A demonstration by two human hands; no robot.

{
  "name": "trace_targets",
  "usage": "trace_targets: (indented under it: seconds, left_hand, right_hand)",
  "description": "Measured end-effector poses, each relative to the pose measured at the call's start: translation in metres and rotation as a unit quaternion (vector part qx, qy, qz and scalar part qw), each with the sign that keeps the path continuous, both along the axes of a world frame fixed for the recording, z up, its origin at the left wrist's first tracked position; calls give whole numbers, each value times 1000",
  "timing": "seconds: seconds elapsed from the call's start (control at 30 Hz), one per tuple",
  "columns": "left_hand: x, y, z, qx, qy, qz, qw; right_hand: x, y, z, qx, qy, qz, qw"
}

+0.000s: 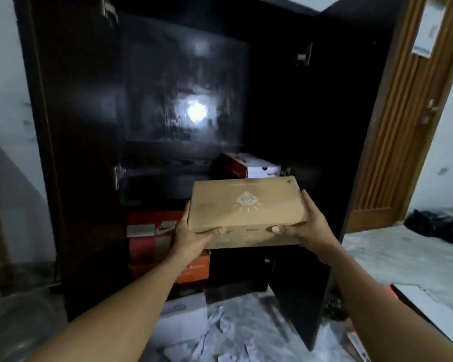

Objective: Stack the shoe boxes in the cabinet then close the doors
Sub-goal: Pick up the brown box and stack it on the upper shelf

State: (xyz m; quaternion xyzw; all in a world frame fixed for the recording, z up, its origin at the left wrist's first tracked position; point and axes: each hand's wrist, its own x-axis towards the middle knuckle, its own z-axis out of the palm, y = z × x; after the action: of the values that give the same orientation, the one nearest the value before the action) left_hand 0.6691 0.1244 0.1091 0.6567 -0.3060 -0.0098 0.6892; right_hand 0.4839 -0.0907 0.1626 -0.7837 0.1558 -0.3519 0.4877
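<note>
Front print: the small lettering on the tan cardboard shoe box (pixel 246 205) is blurred and cannot be read.
Rear box: the red-and-white shoe box (pixel 246 165) is covered along its lower part by the tan box.
Orange box: the orange shoe box (pixel 196 267) is largely hidden by the left forearm (pixel 141 291).
Cabinet: the dark wooden cabinet (pixel 76 152) is cut off at the top edge, and its right interior is lost in shadow.
Black heap: the black heap (pixel 439 226) is blurred and cannot be identified.

The one camera sits on my head, wide-angled, facing forward and a little down into the open cabinet (pixel 183 74), near enough that its dark inside fills most of the frame. My forearms (pixel 131 296) stretch from the bottom corners to my left hand (pixel 191 232) and right hand (pixel 307 224), gripping the tan box (pixel 246 205) just below centre. The edges bow and blur.
</note>
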Motion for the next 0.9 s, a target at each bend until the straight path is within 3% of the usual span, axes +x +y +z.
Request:
trace_targets:
  seconds: [0.17,0.33,0.47,0.6,0.9]
  left_hand:
    - [46,-37,70,17,-94,-6,995]
    - [90,-89,109,35,-131,45,990]
    - [115,-139,129,19,-108,50,993]
    - [133,-182,135,13,-70,48,996]
    - [111,-220,114,26,-38,-80,996]
  right_hand:
    - [14,-9,44,-34,-105,-2,994]
    - [42,-42,33,-35,-140,-71,987]
    - [80,-56,12,5,-185,-131,974]
    - [122,-51,1,-15,-207,-205,956]
    - [155,-60,-7,8,-203,-210,956]
